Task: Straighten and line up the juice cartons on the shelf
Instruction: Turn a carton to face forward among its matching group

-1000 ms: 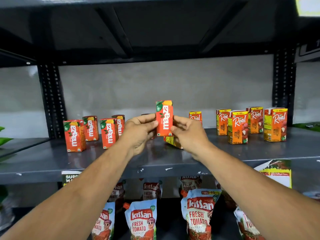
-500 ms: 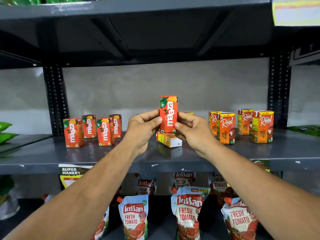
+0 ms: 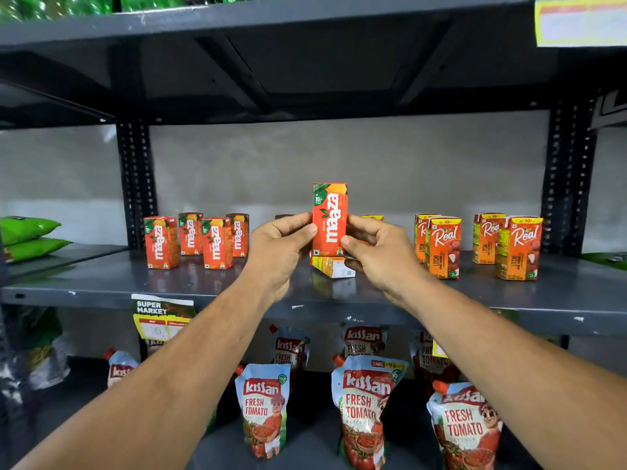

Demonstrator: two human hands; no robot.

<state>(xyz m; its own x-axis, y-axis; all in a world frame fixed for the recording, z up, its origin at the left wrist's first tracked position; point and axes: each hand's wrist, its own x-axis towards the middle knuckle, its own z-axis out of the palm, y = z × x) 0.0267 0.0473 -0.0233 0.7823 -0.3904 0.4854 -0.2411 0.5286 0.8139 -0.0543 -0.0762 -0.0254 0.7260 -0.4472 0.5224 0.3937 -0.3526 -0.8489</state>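
Observation:
I hold an orange Maaza carton [image 3: 329, 220] upright above the middle of the grey shelf [image 3: 101, 283]. My left hand [image 3: 278, 252] pinches its left edge and my right hand [image 3: 376, 252] pinches its right edge. Just below it another carton [image 3: 334, 268] lies on its side on the shelf. Several Maaza cartons [image 3: 195, 240] stand in a loose group at the left. Several Real litchi cartons [image 3: 475, 245] stand at the right in two uneven pairs. One more carton top [image 3: 372, 217] shows behind my right hand.
Black perforated uprights [image 3: 137, 184] frame the shelf bay. Green packets [image 3: 27, 237] lie on the neighbouring shelf at the left. Kissan tomato pouches [image 3: 366, 405] fill the shelf below, under a supermarket price tag [image 3: 163, 317]. The upper shelf [image 3: 271, 15] overhangs.
The view has shifted and the shelf appears lower and closer. Both hands still hold the Maaza carton, now a little higher above the carton lying on its side.

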